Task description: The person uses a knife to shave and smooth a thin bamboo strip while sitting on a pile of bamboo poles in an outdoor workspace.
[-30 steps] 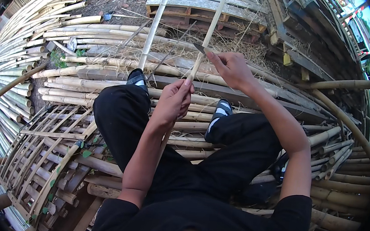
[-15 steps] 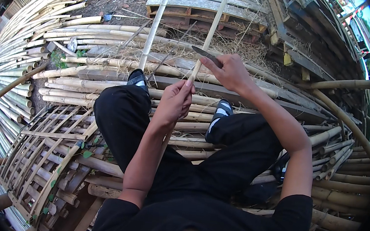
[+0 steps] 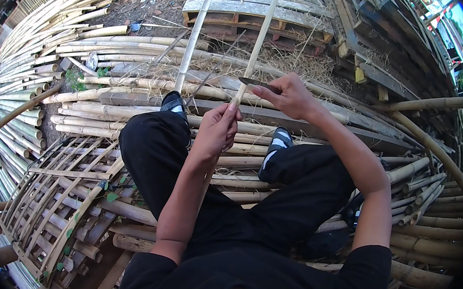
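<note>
A long, pale bamboo strip (image 3: 257,47) slants up and away from my lap. My left hand (image 3: 219,129) is closed round it, thumb along its face, and its lower end runs down beside my left forearm. In my right hand (image 3: 291,96) is a knife (image 3: 256,83) with a dark blade pointing left. The blade lies across the strip a little beyond my left thumb, and seems to touch it. The knife's handle is mostly hidden by my fingers. Left of these, a second split bamboo strip (image 3: 194,39) leans from near my left foot toward a wooden pallet.
Bamboo poles (image 3: 94,108) lie under and around my feet. The weathered pallet (image 3: 257,7) stands ahead, with stacked timber (image 3: 398,60) to its right. A woven bamboo lattice (image 3: 62,194) sits at lower left. Curved bamboo rails (image 3: 439,152) rise at the right. Shavings (image 3: 302,61) litter the ground.
My right hand and the knife have come slightly nearer along the strip toward my left hand. The blade now lies flatter, and the strip's far end has shifted a little left.
</note>
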Tool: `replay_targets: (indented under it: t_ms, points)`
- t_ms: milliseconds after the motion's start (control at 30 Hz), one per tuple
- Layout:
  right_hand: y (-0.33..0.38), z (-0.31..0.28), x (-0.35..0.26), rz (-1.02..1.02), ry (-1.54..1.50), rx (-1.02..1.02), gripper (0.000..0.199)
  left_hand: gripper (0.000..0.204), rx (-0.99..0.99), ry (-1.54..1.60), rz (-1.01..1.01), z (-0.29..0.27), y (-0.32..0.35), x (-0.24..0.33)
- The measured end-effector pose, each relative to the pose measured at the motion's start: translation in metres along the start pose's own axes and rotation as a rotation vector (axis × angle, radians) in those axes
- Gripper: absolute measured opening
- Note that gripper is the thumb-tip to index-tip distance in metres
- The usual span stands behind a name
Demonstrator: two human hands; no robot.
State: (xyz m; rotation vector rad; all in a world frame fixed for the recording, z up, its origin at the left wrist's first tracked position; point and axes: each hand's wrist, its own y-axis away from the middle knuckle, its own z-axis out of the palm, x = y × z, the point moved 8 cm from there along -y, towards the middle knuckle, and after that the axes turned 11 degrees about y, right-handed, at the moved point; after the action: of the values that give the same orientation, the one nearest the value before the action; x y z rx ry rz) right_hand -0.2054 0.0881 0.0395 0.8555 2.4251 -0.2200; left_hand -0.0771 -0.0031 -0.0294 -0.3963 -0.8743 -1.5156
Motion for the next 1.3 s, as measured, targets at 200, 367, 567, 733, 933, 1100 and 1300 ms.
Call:
replay_targets:
  t_ms: [200,367,567,733,933,1100,1300]
  points:
    - [0.004,-0.017,0.06,0.32,0.078,0.031,0.057,0.029,0.008,-0.049,0.001,0.002,-0.001,0.001]
    - [0.014,-0.021,0.089,0.308,0.298,0.003,0.043,0.029,0.024,-0.084,0.015,0.002,0.001,0.002]
    - [0.016,-0.017,0.08,0.317,0.287,-0.095,0.038,0.026,0.022,-0.111,0.02,0.003,0.0,0.0]
    - [0.016,-0.012,0.073,0.348,0.32,-0.14,0.052,0.026,0.02,-0.114,0.027,0.002,0.001,0.001]
    - [0.015,-0.015,0.084,0.458,0.204,-0.089,0.071,0.025,0.015,-0.115,0.03,0.002,0.002,0.002]
    - [0.015,-0.022,0.077,0.444,0.18,-0.04,0.074,0.024,0.025,-0.113,0.03,0.002,0.002,0.002]
    - [0.012,-0.021,0.078,0.421,0.244,-0.063,0.066,0.023,0.016,-0.115,0.029,0.002,0.001,0.002]
